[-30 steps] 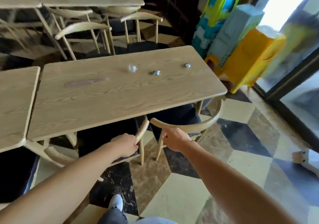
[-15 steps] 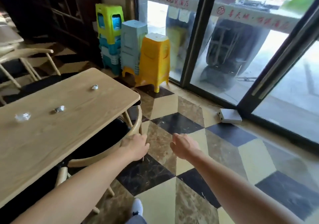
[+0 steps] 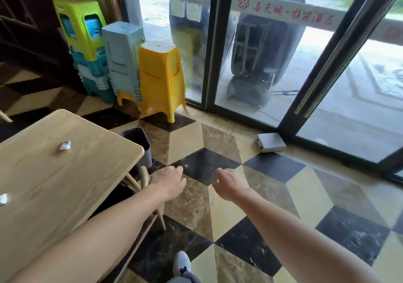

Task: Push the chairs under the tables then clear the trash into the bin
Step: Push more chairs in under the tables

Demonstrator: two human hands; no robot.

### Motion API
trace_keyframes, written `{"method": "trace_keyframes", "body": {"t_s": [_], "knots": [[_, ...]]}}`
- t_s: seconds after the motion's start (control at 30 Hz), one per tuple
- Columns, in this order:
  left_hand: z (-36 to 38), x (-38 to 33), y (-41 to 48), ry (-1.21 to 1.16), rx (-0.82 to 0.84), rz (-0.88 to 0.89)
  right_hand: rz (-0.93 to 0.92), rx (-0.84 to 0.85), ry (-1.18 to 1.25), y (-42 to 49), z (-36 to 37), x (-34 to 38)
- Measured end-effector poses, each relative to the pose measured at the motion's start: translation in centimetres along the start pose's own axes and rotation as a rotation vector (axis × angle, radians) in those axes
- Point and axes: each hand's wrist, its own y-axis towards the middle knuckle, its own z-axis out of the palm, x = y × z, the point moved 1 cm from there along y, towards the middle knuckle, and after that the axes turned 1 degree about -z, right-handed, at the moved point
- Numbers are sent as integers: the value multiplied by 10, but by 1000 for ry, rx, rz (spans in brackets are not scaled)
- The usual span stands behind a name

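Both hands, left hand (image 3: pixel 169 181) and right hand (image 3: pixel 229 183), now off the chair (image 3: pixel 144 178), loosely curled, empty; chair tucked under worktop (image 3: pixel 72 173), scraps (image 3: pixel 65 145) left, bin (image 3: pixel 139 139) beside.

- The counter (image 3: pixel 65 184) fills the left of the frame.
- One scrap of trash (image 3: pixel 65 145) lies on the counter toward its far end; another scrap (image 3: pixel 4 198) lies at the left edge of the frame.
- A chair (image 3: pixel 144 180) sits tucked under the counter's right edge.
- The bin (image 3: pixel 138 144) stands on the floor just beyond the counter's far right corner.
- Stacked stools (image 3: pixel 122 64) stand in the upper left, against the glass doors (image 3: pixel 261 64).
- A small box (image 3: pixel 271 142) lies on the floor by the door frame, right of centre.
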Motion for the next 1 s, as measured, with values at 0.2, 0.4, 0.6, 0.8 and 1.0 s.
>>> {"method": "trace_keyframes", "body": {"t_s": [0.2,0.4,0.6,0.8,1.0], "knots": [[-26,42,90,-5,-34,-30,21,-18,54,99,-25,16],[-29,71,155,12,39,-99,-26,36,51,168,-29,32],[-41,94,225,-10,56,-151,-87,82,21,263,-38,41],[-65,113,327,-49,62,-289,-205,125,7,389,-66,45],[-102,127,428,-73,96,-396,-283,150,-37,509,-108,41]]}}
